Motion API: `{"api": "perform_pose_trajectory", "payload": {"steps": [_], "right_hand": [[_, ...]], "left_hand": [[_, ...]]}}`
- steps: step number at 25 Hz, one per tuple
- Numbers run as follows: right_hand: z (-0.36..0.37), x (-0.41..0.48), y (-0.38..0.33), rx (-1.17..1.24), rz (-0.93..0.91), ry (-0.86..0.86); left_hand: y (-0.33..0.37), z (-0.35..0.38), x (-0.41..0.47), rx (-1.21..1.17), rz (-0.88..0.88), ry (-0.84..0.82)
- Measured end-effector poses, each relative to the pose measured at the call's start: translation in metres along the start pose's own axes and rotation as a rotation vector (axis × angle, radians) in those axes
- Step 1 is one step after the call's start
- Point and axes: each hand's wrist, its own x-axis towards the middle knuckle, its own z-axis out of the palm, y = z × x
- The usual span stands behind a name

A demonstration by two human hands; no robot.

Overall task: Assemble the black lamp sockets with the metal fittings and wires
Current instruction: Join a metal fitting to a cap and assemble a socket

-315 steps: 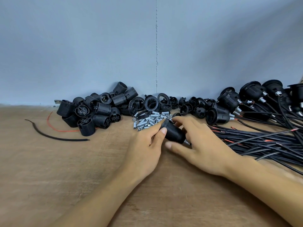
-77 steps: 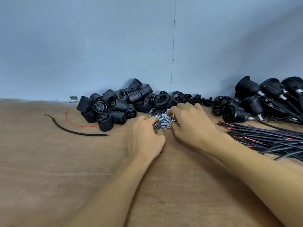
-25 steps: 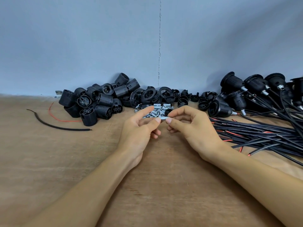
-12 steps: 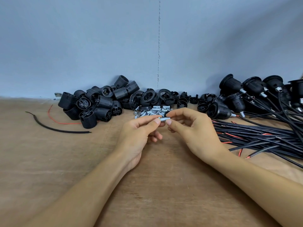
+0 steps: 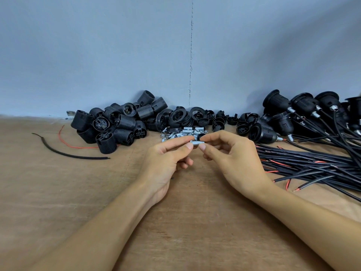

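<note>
- Head view, and the desk (image 5: 58,192) is loaded: finished sockets (image 5: 304,108) lie far right, their leads running into the bundle of wires (image 5: 312,163).
- Against the wall at far left, the pile of black lamp sockets (image 5: 117,124) sits untouched, with caps and rings (image 5: 181,116) beside it.
- Big change: a few seconds back both hands were digging in the fittings, and now the left hand (image 5: 166,159) and right hand (image 5: 234,159) are lifted clear, close together above the desk.
- Just behind the fingertips lies the heap of metal fittings (image 5: 181,133).
- One metal fitting (image 5: 197,142) is out, held level: the left grip pinches one end between thumb and forefinger, the right grip pinches the other.
- A small dark piece shows behind the right fingertips; I cannot tell if it is held.
- By my read the picking is done, and a socket part and a wire come next.
</note>
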Motion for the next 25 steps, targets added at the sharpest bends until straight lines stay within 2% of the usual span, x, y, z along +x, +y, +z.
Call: {"api": "perform_pose_trajectory", "payload": {"steps": [7,12,16,21,25], "right_hand": [[0.0,-0.0005,-0.0009,-0.119,-0.153,0.021],[-0.0002,-0.0007,0.001,-0.075,-0.096,0.011],[0.0005,-0.0014,0.0012,-0.137,-0.098,-0.001],[-0.0012,0.0,-0.0009,-0.18,0.011,-0.049],[-0.0007,-0.0007,-0.0012,-0.172,0.032,-0.082]], "left_hand": [[0.0,-0.0026,0.0014,-0.002,-0.032,-0.034],[-0.0015,-0.0041,0.0025,-0.019,-0.034,-0.044],[-0.0004,-0.0043,0.0015,-0.012,-0.023,-0.062],[-0.0009,-0.0041,0.0013,0.032,-0.016,-0.087],[-0.0021,-0.0024,0.0017,0.02,-0.004,-0.052]]}}
